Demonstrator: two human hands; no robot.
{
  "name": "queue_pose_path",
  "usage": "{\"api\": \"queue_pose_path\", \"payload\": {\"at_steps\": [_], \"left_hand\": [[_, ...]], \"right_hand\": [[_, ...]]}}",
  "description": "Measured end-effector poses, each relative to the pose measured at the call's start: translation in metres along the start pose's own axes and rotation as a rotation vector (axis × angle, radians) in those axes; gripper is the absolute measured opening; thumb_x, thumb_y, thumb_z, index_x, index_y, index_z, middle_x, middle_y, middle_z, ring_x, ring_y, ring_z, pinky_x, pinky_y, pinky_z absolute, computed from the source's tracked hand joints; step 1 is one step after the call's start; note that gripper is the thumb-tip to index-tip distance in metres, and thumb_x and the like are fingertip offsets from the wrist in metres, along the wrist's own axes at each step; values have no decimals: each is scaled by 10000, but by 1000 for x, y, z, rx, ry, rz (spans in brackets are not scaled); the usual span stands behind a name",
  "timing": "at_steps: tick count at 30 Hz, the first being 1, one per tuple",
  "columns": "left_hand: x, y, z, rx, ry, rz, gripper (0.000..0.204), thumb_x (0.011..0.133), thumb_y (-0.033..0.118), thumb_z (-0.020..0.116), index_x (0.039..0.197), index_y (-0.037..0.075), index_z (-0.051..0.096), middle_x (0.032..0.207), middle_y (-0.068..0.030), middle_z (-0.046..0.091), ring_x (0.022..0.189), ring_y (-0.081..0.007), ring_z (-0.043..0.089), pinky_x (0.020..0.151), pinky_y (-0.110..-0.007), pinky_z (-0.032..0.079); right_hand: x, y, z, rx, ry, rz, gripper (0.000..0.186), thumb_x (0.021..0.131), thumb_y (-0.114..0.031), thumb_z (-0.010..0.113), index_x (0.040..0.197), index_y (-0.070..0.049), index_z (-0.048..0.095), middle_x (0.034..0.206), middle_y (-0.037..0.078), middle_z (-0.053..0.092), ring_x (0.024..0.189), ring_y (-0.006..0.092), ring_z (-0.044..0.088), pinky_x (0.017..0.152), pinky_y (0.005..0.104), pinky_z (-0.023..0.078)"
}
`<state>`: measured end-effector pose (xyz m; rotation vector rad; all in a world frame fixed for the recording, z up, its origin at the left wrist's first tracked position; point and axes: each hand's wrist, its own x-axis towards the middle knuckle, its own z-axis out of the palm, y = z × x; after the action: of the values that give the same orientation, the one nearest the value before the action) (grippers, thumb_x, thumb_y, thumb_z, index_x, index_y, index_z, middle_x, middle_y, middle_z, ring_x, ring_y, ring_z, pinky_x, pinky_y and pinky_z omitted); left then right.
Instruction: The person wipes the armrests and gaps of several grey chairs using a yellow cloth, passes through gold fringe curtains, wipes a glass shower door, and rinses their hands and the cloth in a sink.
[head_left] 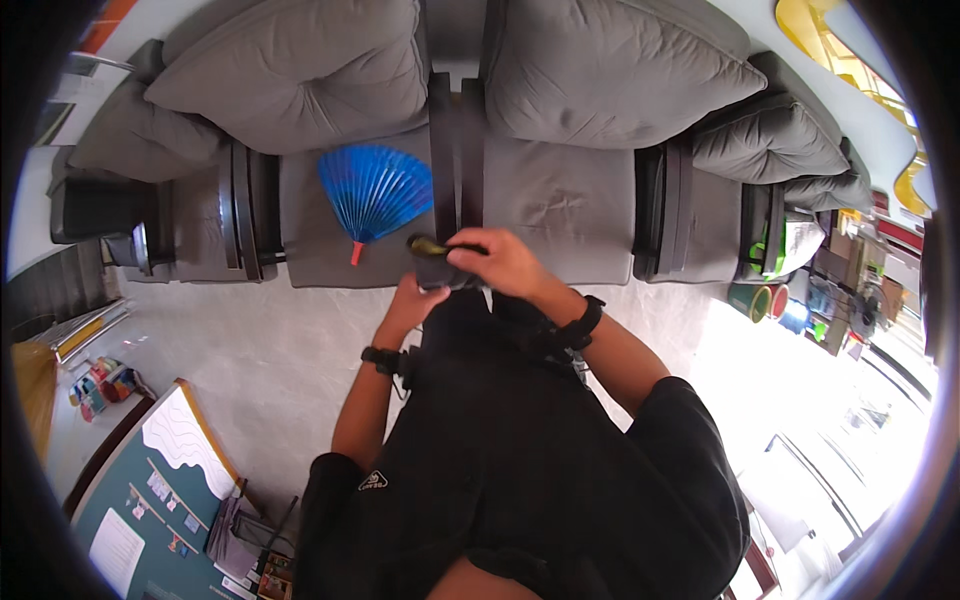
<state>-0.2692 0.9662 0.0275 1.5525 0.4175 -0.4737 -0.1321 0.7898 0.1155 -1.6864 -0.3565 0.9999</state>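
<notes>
Filling the top of the view, a row of grey seats point(595, 235) with dark arms bends around like a big smile. Below it is the pale floor point(290, 350), which is very bright on the right side. A person in a black shirt point(500, 430) is close to the two middle seats. Big, soft grey cushions point(300, 85) lean at the back of the seats. Down in the left corner is a green board point(165, 520) with papers on it.

A blue fan point(375, 190) lies on the left middle seat. It is spread wide, and its red handle points toward the person, near the front edge.

Both hands meet around one small thing. The right hand point(500, 262) has its thumb and fingers closed on the top edge. The left hand point(408, 305) holds it from below, with the thumb on its lower part; I cannot tell where its other fingers are. The thing is a dark pouch point(432, 268), held up in front of the gap between the two seats. Each wrist has a black strap point(582, 325). A little bit of yellow-green point(430, 244) shows inside the pouch.
</notes>
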Motion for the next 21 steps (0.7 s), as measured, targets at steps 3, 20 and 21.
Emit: {"api": "queue_pose_path", "payload": {"at_steps": [3,20,21], "left_hand": [[4,-6,-17,116,29,85,354,772,56,655,1106,-25,572,968,-94,640,966,-172,596,832,-325,478],[78,-92,-23,345,247,-62,295,890,160,581,1162,48,558,952,-174,648,934,-346,621,815,-410,496],[84,-83,-21,346,240,-81,295,890,160,581,1162,48,558,952,-174,648,934,-346,621,815,-410,496]], "right_hand": [[-1,14,-2,-205,301,-151,246,875,-203,629,1036,-18,651,828,165,649,708,228,626,676,322,482],[98,107,-40,-759,375,-323,412,861,-175,623,1256,-83,551,1177,169,578,1080,345,540,920,403,451],[103,116,-41,-748,365,-308,412,861,-175,623,1256,-83,551,1177,169,578,1080,345,540,920,403,451]]}}
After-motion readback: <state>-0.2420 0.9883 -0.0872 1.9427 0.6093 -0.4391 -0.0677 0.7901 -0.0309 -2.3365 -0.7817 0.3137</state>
